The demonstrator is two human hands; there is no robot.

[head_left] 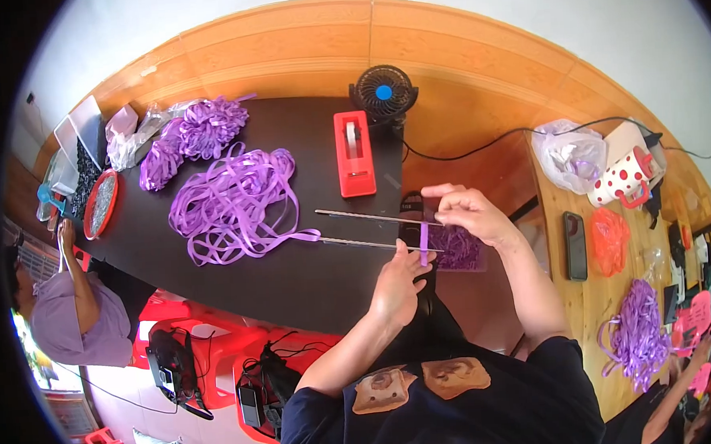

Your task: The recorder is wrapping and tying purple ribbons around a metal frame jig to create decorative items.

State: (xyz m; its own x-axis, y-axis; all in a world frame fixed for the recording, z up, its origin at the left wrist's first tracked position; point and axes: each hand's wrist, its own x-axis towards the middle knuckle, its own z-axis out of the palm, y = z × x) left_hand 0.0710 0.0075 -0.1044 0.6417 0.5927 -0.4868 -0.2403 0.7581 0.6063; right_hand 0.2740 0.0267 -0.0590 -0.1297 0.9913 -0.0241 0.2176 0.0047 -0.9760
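Observation:
Two thin metal rods (pixel 357 243) lie side by side, reaching past the dark table's right edge. A short band of purple ribbon (pixel 424 241) spans them near their right ends. My left hand (pixel 395 288) is at the nearer rod, its fingertips closed on the ribbon band's near end. Just beyond the farther rod's end, my right hand (pixel 476 216) has its fingers bent together in a pinch; whatever is in them is too small to make out. A long loose pile of purple ribbon (pixel 242 200) lies left of the rods, one strand running to them.
On the dark table (pixel 319 292) stand a red tape dispenser (pixel 356 174), more ribbon bundles (pixel 198 134) and a red tray (pixel 101 205). A small fan (pixel 383 93) is at its far corner. Below my hands sits a container of purple pieces (pixel 462 252). People sit at both sides.

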